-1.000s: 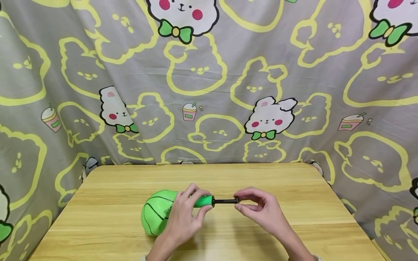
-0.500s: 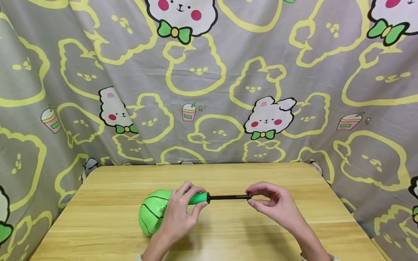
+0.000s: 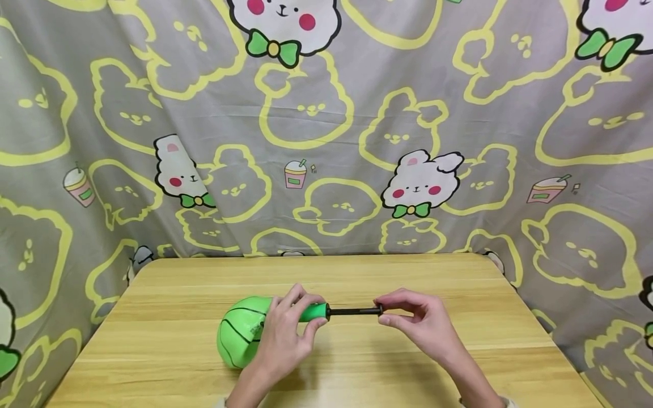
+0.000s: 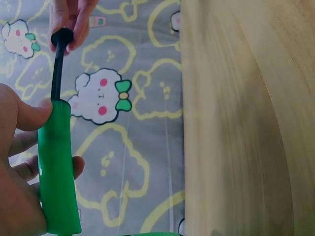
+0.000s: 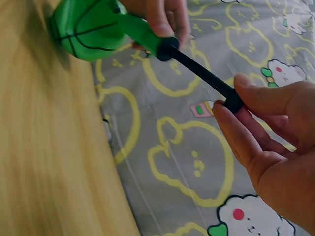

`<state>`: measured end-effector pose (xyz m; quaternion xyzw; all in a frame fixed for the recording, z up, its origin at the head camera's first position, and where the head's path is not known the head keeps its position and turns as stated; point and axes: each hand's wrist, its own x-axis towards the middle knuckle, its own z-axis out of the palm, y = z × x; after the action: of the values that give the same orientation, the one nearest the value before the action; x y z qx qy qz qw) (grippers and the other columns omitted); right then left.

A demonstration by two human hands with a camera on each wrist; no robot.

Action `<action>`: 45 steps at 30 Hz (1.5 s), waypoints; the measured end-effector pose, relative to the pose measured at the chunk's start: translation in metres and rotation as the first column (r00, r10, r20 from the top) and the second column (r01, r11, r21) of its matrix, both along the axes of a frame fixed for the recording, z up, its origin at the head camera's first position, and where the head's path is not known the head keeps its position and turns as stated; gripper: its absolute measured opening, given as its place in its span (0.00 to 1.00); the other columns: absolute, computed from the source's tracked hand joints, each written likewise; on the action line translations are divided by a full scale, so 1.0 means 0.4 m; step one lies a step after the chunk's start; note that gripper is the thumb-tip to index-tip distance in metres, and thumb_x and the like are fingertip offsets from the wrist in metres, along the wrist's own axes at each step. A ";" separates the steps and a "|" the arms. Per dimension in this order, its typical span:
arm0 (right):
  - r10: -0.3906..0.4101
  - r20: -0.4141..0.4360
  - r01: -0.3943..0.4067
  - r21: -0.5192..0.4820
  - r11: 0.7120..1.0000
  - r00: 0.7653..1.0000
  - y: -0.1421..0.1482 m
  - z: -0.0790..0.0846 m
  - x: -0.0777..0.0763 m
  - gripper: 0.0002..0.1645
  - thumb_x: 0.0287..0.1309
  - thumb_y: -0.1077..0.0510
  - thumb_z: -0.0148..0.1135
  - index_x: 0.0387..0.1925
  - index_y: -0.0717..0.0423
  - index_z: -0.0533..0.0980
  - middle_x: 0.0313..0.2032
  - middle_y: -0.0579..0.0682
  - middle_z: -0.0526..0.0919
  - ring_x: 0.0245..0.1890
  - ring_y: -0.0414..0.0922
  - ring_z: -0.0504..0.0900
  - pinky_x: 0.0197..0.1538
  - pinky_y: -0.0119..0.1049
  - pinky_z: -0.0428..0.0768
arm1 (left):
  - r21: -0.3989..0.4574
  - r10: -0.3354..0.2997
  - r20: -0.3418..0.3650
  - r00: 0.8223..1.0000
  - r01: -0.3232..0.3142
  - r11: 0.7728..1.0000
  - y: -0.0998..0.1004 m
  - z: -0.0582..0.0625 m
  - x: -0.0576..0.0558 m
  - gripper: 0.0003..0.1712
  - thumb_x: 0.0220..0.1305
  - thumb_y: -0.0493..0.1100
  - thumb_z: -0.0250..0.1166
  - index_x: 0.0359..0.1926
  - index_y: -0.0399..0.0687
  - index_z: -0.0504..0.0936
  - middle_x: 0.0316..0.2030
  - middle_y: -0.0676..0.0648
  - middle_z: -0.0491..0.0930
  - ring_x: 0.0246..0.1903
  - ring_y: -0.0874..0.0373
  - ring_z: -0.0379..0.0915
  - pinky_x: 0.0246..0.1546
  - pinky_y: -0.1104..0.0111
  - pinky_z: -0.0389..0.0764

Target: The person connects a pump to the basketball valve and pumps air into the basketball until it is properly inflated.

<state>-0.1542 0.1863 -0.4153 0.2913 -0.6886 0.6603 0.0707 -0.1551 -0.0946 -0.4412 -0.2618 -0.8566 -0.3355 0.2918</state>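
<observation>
A green ball with black basketball lines (image 3: 238,334) sits left of centre at the table. My left hand (image 3: 287,339) grips the green barrel of a small hand pump (image 3: 315,311), which lies roughly level and points at the ball. In the left wrist view the fingers wrap round the pump barrel (image 4: 58,167), thumb near its black end. Between thumb and fingertips, my right hand (image 3: 425,326) pinches the black knob at the end of the pump's rod (image 3: 354,311), which is partly drawn out. Where the pump meets the ball is hidden behind the left hand.
The light wooden table (image 3: 168,300) spreads under both hands, its rounded far corners close to the curtain. A grey curtain (image 3: 336,130) with yellow outlines and white cartoon animals hangs behind and at both sides.
The right hand first drew the rod out to the right, then pushed it partway back left into the barrel. The left hand and ball shifted slightly left, then hardly moved.
</observation>
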 end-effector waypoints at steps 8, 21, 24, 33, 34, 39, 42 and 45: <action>-0.032 0.041 0.033 -0.014 0.999 0.999 -0.051 -0.027 0.005 0.16 0.55 0.73 0.71 0.47 0.71 0.83 0.45 0.66 0.85 0.48 0.52 0.87 0.45 0.45 0.85 | -0.003 0.006 -0.023 1.000 -0.006 1.000 0.000 0.000 0.003 0.16 0.53 0.44 0.78 0.44 0.55 0.86 0.36 0.60 0.72 0.35 0.68 0.71 0.40 0.65 0.66; -0.050 0.068 0.052 -0.025 0.998 0.996 -0.099 -0.059 0.016 0.16 0.54 0.72 0.72 0.46 0.70 0.83 0.45 0.68 0.85 0.47 0.53 0.87 0.44 0.45 0.85 | -0.038 -0.004 -0.021 1.000 0.004 0.999 0.023 -0.004 0.013 0.17 0.52 0.43 0.80 0.43 0.55 0.85 0.36 0.60 0.71 0.34 0.68 0.71 0.41 0.65 0.66; -0.052 0.074 0.054 -0.021 0.998 0.996 -0.113 -0.068 0.020 0.16 0.54 0.72 0.72 0.46 0.70 0.83 0.45 0.66 0.85 0.47 0.52 0.87 0.44 0.44 0.85 | -0.060 -0.007 -0.039 0.999 0.005 0.998 0.030 -0.009 0.016 0.17 0.51 0.45 0.80 0.42 0.55 0.85 0.36 0.60 0.71 0.33 0.68 0.70 0.40 0.65 0.65; -0.059 0.098 0.060 -0.006 0.998 0.993 -0.127 -0.071 0.025 0.16 0.55 0.70 0.73 0.47 0.67 0.83 0.46 0.64 0.85 0.48 0.48 0.87 0.45 0.43 0.85 | -0.076 -0.018 -0.018 1.000 0.016 0.997 0.028 -0.007 0.016 0.16 0.54 0.46 0.79 0.42 0.56 0.85 0.38 0.59 0.73 0.34 0.68 0.70 0.40 0.66 0.67; -0.055 0.106 0.055 -0.002 0.998 0.993 -0.125 -0.069 0.025 0.16 0.56 0.70 0.73 0.47 0.67 0.83 0.46 0.64 0.85 0.48 0.48 0.87 0.45 0.43 0.85 | -0.075 -0.021 -0.009 1.000 0.021 0.997 0.026 -0.006 0.016 0.16 0.54 0.46 0.79 0.43 0.56 0.85 0.38 0.59 0.73 0.35 0.68 0.71 0.40 0.67 0.67; -0.036 0.128 0.034 0.013 0.999 0.991 -0.112 -0.055 0.020 0.16 0.57 0.69 0.73 0.48 0.68 0.82 0.47 0.64 0.84 0.48 0.48 0.87 0.46 0.44 0.85 | -0.050 -0.052 0.024 0.998 0.053 0.997 0.022 -0.003 0.011 0.16 0.56 0.47 0.78 0.46 0.57 0.86 0.39 0.60 0.74 0.36 0.69 0.72 0.41 0.67 0.67; -0.033 0.123 0.032 0.013 0.999 0.992 -0.101 -0.049 0.018 0.17 0.56 0.70 0.73 0.48 0.69 0.81 0.47 0.65 0.84 0.48 0.48 0.86 0.46 0.45 0.85 | -0.028 -0.058 0.028 0.998 0.059 0.998 0.018 -0.004 0.008 0.16 0.57 0.47 0.78 0.46 0.57 0.86 0.40 0.60 0.74 0.36 0.68 0.73 0.40 0.67 0.67; -0.038 0.114 0.037 0.015 0.999 0.993 -0.090 -0.044 0.016 0.17 0.55 0.72 0.73 0.47 0.68 0.81 0.47 0.66 0.83 0.47 0.49 0.86 0.46 0.45 0.85 | -0.011 -0.052 0.027 0.998 0.052 0.999 0.012 -0.005 0.006 0.15 0.58 0.47 0.78 0.46 0.57 0.86 0.40 0.60 0.75 0.37 0.68 0.74 0.41 0.66 0.68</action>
<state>-0.1477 0.1505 -0.4327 0.2406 -0.7012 0.6699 0.0417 -0.1526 -0.0899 -0.4432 -0.2812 -0.8553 -0.3414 0.2698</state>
